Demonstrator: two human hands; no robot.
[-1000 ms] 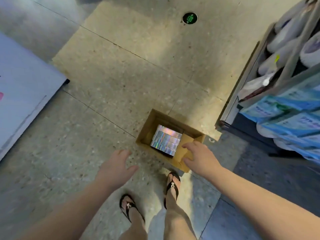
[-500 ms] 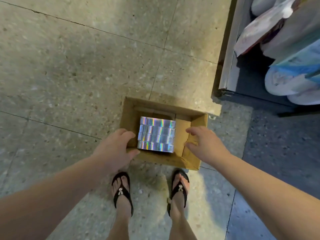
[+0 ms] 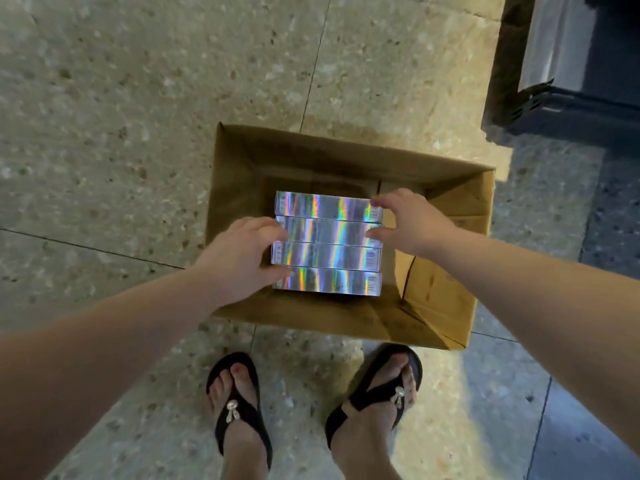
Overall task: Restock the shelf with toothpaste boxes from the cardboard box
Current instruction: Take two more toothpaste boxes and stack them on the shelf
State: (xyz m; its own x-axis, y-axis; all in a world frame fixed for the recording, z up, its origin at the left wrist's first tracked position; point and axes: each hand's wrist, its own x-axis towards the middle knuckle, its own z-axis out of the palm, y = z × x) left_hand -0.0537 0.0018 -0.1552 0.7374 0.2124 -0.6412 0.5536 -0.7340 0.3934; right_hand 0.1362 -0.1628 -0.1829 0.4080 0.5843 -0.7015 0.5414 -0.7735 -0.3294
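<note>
An open cardboard box (image 3: 263,168) stands on the floor in front of my feet. Inside it lie several shiny holographic toothpaste boxes (image 3: 329,244) side by side in a flat row. My left hand (image 3: 239,258) is at the left ends of the boxes, fingers spread and touching them. My right hand (image 3: 412,223) is at their right ends, fingers spread against the two far boxes. Neither hand has lifted a box. The shelf's upper part is out of view.
The base of the shelf unit (image 3: 561,74), dark with a metal edge, stands at the upper right close to the cardboard box. My two sandalled feet (image 3: 239,410) are just in front of the box. Speckled stone floor (image 3: 121,116) lies all around.
The view has dropped closer to the cardboard box. Both hands have moved from the box's rim inward onto the two ends of the toothpaste boxes.
</note>
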